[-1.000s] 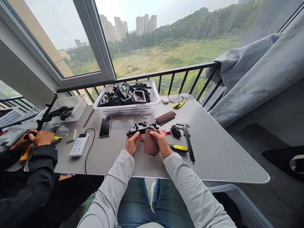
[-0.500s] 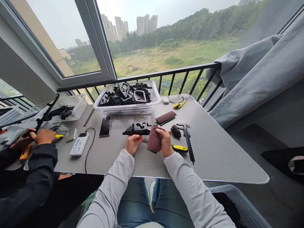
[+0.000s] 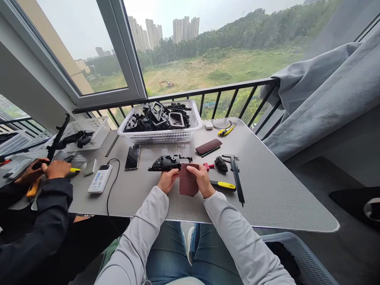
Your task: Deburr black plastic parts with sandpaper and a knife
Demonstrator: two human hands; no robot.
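Black plastic moulding [image 3: 168, 162] | left hand [image 3: 168, 181] pinching its edge | right hand [image 3: 201, 178] gripping folded maroon sandpaper [image 3: 189, 179]

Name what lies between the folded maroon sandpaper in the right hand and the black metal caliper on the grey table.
The head view shows a yellow-and-black-handled tool lying between the maroon sandpaper and the black caliper, beyond the right hand.

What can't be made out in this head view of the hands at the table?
Head view:
The black part's right end, hidden by the sandpaper under the right hand.
Lower pieces in the basket, hidden by those on top.
The power bank's label, too small to read.
What the co-worker's hand grips, mostly hidden by that hand.
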